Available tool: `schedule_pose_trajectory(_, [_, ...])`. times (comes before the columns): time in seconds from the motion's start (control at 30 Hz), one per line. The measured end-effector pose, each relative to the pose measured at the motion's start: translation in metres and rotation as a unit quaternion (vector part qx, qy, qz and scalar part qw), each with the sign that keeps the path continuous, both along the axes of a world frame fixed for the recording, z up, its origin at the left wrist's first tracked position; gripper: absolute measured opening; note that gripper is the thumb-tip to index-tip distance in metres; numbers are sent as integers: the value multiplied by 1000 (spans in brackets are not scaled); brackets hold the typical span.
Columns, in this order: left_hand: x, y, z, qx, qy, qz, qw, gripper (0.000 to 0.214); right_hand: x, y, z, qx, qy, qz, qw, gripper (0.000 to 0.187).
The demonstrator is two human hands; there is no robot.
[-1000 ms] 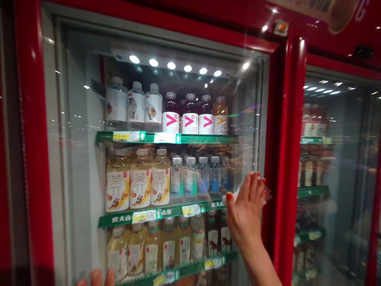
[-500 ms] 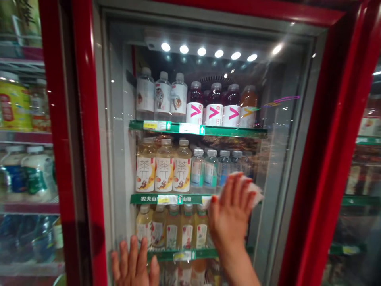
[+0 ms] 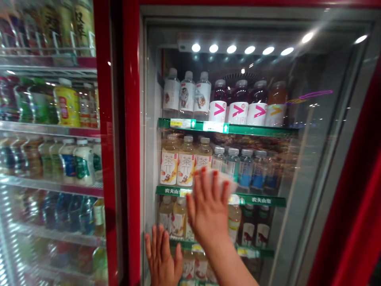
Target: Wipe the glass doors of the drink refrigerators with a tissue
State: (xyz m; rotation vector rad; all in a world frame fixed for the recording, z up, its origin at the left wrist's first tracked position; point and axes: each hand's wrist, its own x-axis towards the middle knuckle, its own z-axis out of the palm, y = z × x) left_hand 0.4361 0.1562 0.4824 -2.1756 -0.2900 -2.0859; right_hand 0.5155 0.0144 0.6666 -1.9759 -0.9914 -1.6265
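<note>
Partly hidden, the cloth looks whitish and blurred.

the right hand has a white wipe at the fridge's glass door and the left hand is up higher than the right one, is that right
Not quite: the left hand is lower than the right hand, not higher, as the head view shows. The right hand does have a white wipe at the fridge's glass door.
</note>
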Motion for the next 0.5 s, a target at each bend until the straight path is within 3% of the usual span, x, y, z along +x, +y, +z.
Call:
schedule_pose_trajectory(0.07, [-3, 2, -2, -4, 6, -7, 1000, 87, -14, 11, -20, -98, -59, 44, 992, 73])
schedule_pose_trajectory(0.13, [-5, 3, -5, 0, 17, -11, 1000, 87, -9, -7, -32, -96, -49, 35, 994, 74])
schedule_pose_trajectory(0.2, [-5, 3, -9, 1, 23, -18, 1000, 89, 9, -34, -21, -7, 18, -12, 1000, 76])
schedule_pose_trajectory(0.27, [-4, 1, -14, -7, 15, -24, 1000, 89, 24, -47, 12, 78, 76, -49, 993, 76])
schedule_pose_trajectory(0.33, [-2, -1, -21, -34, 0, -32, 999, 89, 22, -31, 42, 89, 84, -48, 991, 77])
schedule_pose_trajectory(0.4, [-1, -2, -30, -70, -11, -41, 997, 88, 3, 6, 48, 30, 50, -17, 998, 77])
schedule_pose_trajectory(0.43, [-1, -1, -35, -88, -14, -45, 995, 86, -9, 26, 38, -21, 24, 9, 999, 76])
schedule_pose_trajectory(0.5, [-4, 1, -44, -111, -11, -44, 993, 83, -30, 57, -5, -141, -29, 76, 987, 71])
